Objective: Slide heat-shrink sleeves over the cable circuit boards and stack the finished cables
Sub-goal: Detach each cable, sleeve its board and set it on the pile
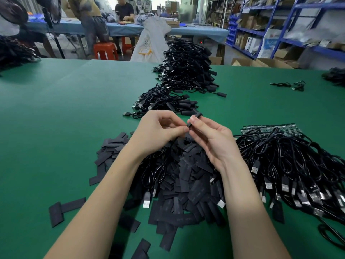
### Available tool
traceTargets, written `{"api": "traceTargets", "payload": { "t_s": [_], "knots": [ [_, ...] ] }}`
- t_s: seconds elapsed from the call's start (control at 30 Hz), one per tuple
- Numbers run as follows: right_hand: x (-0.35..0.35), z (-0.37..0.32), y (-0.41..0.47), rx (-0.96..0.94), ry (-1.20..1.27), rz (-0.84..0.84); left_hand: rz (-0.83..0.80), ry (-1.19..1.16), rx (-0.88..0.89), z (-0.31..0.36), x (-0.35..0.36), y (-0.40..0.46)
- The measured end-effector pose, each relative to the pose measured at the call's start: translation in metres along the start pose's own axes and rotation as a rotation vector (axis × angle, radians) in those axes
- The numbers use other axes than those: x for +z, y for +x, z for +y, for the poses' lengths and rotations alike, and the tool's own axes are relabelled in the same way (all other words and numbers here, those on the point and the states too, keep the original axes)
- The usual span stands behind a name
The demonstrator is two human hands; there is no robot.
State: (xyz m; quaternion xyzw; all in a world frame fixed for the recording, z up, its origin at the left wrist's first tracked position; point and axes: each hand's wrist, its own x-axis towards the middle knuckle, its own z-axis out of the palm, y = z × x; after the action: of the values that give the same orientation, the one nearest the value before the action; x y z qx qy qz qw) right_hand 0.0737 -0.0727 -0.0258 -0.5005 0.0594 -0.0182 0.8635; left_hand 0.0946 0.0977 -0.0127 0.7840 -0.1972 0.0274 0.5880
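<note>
The left hand (158, 129) pinches the thin black cable (164, 157) just below the board end. Right beside it, the right hand (211, 139) pinches a black sleeve (194, 119), held above the counter (56, 109). The sleeve's long side slants up and right, so it likely slides down-left.

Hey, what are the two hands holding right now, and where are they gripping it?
Right hand pinches a small black heat-shrink sleeve around its middle; left hand pinches at its near end, where a thin black cable hangs down.
</note>
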Motion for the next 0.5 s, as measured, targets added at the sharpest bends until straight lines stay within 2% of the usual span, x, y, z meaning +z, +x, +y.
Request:
{"api": "traceTargets", "payload": {
  "t_s": [0.17,0.37,0.5],
  "knots": [
    [0.0014,0.0003,-0.0018,-0.018,-0.027,0.010,-0.011,-0.056,-0.017,0.0009,0.0018,0.0012],
    [0.0084,0.0023,-0.0044,-0.199,-0.106,0.005,-0.002,-0.123,-0.029,0.0032,0.0015,0.0008],
    [0.0097,0.0036,-0.0041,-0.227,-0.106,0.010,-0.005,-0.154,-0.021,0.0035,0.0018,0.0015]
  ]
}}
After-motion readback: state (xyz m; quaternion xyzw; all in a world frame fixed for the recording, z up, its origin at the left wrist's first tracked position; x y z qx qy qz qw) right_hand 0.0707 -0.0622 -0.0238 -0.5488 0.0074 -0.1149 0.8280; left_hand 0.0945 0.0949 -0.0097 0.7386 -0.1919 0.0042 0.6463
